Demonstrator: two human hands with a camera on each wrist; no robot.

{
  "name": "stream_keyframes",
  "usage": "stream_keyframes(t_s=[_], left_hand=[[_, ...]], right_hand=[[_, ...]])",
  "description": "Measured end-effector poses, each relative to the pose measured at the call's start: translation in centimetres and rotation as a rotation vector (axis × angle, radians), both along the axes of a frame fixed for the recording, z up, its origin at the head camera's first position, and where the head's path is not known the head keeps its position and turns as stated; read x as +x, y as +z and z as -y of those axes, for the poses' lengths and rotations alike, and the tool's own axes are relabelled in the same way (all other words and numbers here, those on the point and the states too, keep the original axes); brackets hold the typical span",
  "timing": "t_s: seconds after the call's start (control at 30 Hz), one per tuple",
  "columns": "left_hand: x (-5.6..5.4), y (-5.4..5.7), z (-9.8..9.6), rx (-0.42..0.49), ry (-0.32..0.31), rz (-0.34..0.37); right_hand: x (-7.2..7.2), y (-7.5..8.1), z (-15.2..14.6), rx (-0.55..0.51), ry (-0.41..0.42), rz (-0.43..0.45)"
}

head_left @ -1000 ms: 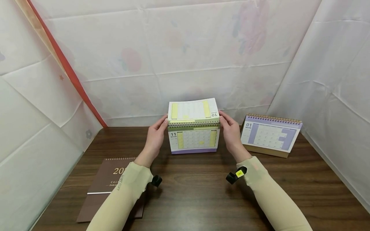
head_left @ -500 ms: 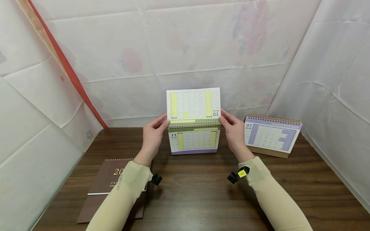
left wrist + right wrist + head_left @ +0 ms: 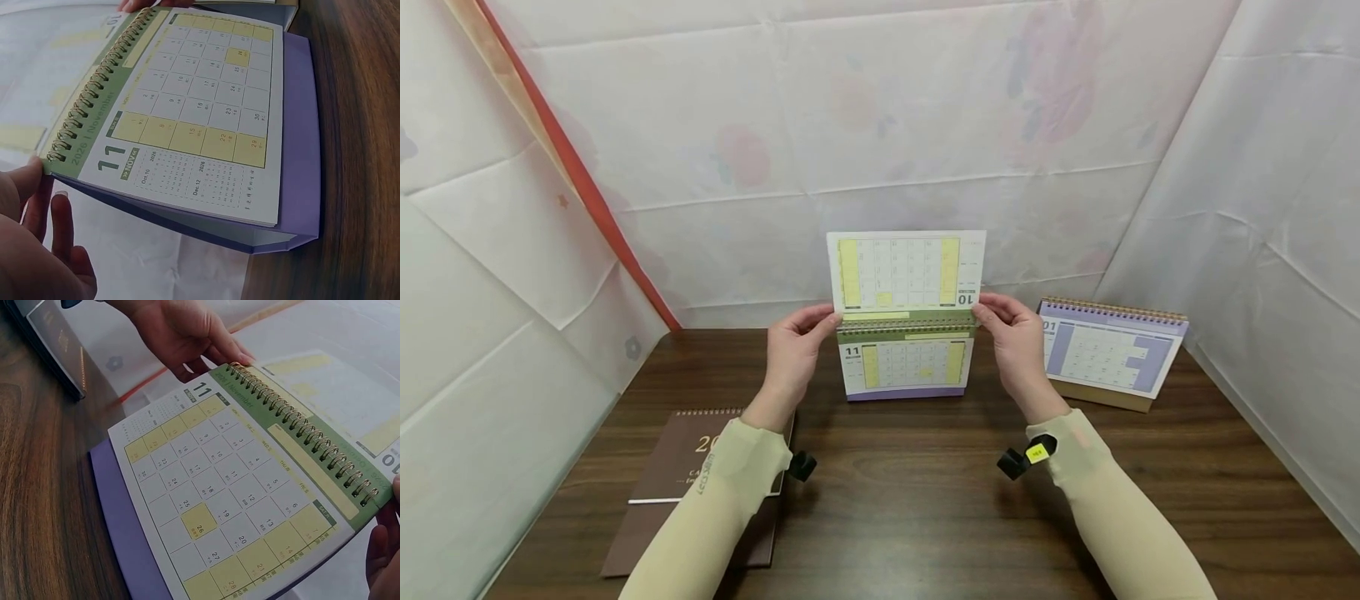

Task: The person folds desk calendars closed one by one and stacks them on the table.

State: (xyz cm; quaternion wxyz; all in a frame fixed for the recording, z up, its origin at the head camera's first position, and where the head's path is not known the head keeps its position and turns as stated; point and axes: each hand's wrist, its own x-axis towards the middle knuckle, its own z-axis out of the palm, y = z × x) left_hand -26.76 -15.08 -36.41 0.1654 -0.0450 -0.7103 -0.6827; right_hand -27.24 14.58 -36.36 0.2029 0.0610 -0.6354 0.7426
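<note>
Left hand (image 3: 792,357) and right hand (image 3: 1021,354) pinched the calendar (image 3: 907,367), at centre, beside its binding (image 3: 300,428); the front page (image 3: 187,103) read "2026 | November" and "11 NOV", the raised page (image 3: 906,271) inverted "10".

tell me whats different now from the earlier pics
The October page of the middle calendar has swung up and toward the person, from leaning back to standing raised above the rings. The left hand and right hand have edged slightly outward, still at its side edges. The November page, purple calendar and brown calendar stayed put.
</note>
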Motion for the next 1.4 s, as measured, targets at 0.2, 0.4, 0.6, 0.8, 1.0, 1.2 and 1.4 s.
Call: stream_keyframes(t_s=[0.2,0.4,0.6,0.8,1.0,1.2,1.4], left_hand=[[0.3,0.0,0.4,-0.017,-0.025,-0.052],[0.7,-0.4,0.9,-0.013,-0.085,-0.071],[1.1,-0.8,1.4,-0.002,-0.17,-0.053],[1.1,-1.4,2.3,-0.045,-0.206,-0.053],[1.2,-1.8,2.8,-0.074,-0.235,-0.024],[1.2,-2.0,3.0,-0.082,-0.268,0.032],[0.9,-2.0,2.4,-0.119,-0.211,0.054]], right_hand=[[0.3,0.1,-0.3,0.029,0.01,-0.005],[0.8,-0.3,-0.8,0.103,0.033,0.004],[0.9,-0.7,-1.4,0.194,0.054,-0.044],[1.7,-0.4,-2.2,0.294,0.065,-0.051],[1.9,-0.9,-2.5,0.31,0.151,-0.034],[1.2,-2.1,-3.0,0.309,0.167,-0.003],[0.9,-2.3,-3.1,0.355,0.154,0.038]])
